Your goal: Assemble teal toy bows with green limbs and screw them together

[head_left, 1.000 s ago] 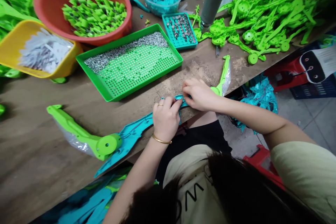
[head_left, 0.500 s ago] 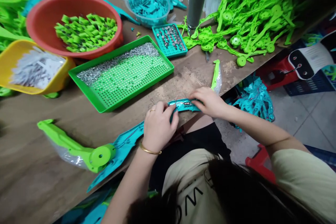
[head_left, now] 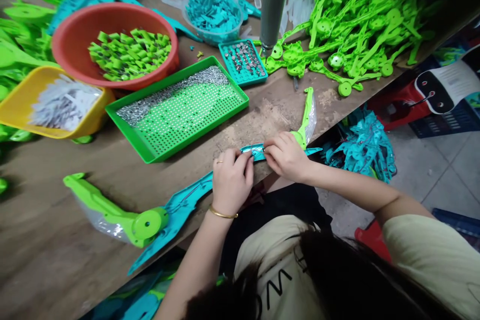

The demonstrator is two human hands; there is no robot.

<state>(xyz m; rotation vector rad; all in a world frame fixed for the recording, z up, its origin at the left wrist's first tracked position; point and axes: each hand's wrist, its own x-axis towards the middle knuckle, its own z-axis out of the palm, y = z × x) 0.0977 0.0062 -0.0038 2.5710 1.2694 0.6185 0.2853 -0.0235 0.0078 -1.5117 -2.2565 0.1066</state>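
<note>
A long turquoise plastic shell (head_left: pixel 258 152) with thin wires inside lies along the table's front edge. My left hand (head_left: pixel 232 180) is closed on its middle, thumb and fingers pinching at the rim. Opposite it, my right hand (head_left: pixel 287 156) has its fingertips pressed together inside the shell; what they pinch is hidden. At the shell's left end sits a lime-green arm piece (head_left: pixel 146 225) with a round hub and clear film along it. Another lime-green arm piece (head_left: pixel 308 115) with clear film stands beyond my right hand, at the shell's right part.
A green perforated tray (head_left: pixel 180 120) of small metal screws lies ahead, beside a turquoise tray (head_left: pixel 243 80) of metal pieces. Behind are a red bowl (head_left: pixel 60 55), a yellow bin (head_left: pixel 18 110) and a tub (head_left: pixel 215 37). A grey powered driver (head_left: pixel 273 5) hangs before piled green parts (head_left: pixel 360 35).
My right hand has shifted slightly left along the shell, covering the small metallic piece seen before and uncovering the shell's right tip. My left hand stays on the shell. The view has shifted slightly.
</note>
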